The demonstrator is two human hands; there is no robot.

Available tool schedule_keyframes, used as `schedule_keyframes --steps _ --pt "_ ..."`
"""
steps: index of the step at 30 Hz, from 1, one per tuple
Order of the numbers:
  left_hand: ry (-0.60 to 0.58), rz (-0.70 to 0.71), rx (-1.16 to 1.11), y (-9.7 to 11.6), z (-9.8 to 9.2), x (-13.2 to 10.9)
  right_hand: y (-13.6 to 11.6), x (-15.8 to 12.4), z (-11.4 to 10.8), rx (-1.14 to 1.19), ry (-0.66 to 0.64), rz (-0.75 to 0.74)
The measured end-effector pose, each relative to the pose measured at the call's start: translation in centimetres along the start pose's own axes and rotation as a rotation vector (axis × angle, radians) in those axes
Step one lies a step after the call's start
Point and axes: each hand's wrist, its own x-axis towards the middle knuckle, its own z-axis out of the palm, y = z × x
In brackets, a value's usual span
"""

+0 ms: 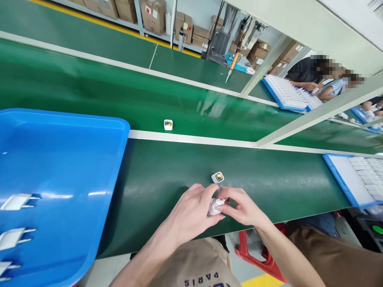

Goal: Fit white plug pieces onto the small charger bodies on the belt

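Close to the bench's front edge, a white plug charger is between my two hands, with what look like metal pins at its right end. My left hand is closed around its left side, hiding part of the body. The fingers of my right hand pinch the pin end. Just beyond my fingertips lies a white charger housing, its open end showing yellow and dark parts inside. My hands do not touch this housing.
To the left, a big blue tray holds several white two-pin plug pieces. Another open housing sits on the green belt. At right is a blue-edged tray of white parts. A slanting post stands ahead; people work beyond.
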Motion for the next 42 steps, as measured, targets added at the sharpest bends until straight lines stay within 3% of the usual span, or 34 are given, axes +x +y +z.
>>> schedule_keyframes --steps 4,9,11,16,19,22,25,28,33,36,38,40,42 --pt "0.014 0.025 -0.008 0.0 -0.6 -0.1 -0.5 -0.2 0.4 -0.033 0.089 0.030" --pt "0.097 0.051 0.024 -1.4 0.1 -0.1 -0.1 -0.5 1.6 -0.396 0.215 -0.188" --pt "0.128 0.061 0.046 -2.1 0.5 -0.3 0.4 -0.8 2.1 -0.372 0.272 -0.197" --pt "0.165 0.076 0.084 -2.6 0.5 -1.1 2.4 -2.2 2.9 -0.035 0.744 0.058" --pt "0.252 0.098 0.051 -3.2 0.8 -1.5 3.8 -3.3 3.5 0.098 0.906 0.202" --pt "0.334 0.002 0.010 -4.8 2.2 -1.9 5.0 -4.5 4.3 0.185 0.972 0.311" --pt "0.336 -0.130 -0.034 -6.3 3.8 -2.1 6.0 -5.5 4.9 0.220 1.003 0.379" --pt "0.301 -0.090 -0.061 -6.6 4.7 -1.5 6.8 -6.1 5.1 0.268 1.028 0.398" --pt "0.145 -0.042 -0.004 -6.7 5.5 -0.4 8.6 -6.8 4.3 0.310 1.058 0.416" --pt "0.011 -0.160 -0.044 -6.9 4.6 -0.7 9.9 -6.9 3.9 0.276 1.056 0.460" --pt "-0.079 -0.237 -0.102 -7.3 2.9 -0.1 10.4 -6.7 3.8 0.252 1.050 0.490" --pt "-0.049 -0.268 -0.126 -8.1 0.6 2.3 10.4 -6.3 3.8 0.231 1.030 0.508" --pt "0.090 -0.240 -0.045 -9.2 -1.7 6.8 10.1 -5.9 3.8 0.203 0.994 0.514"
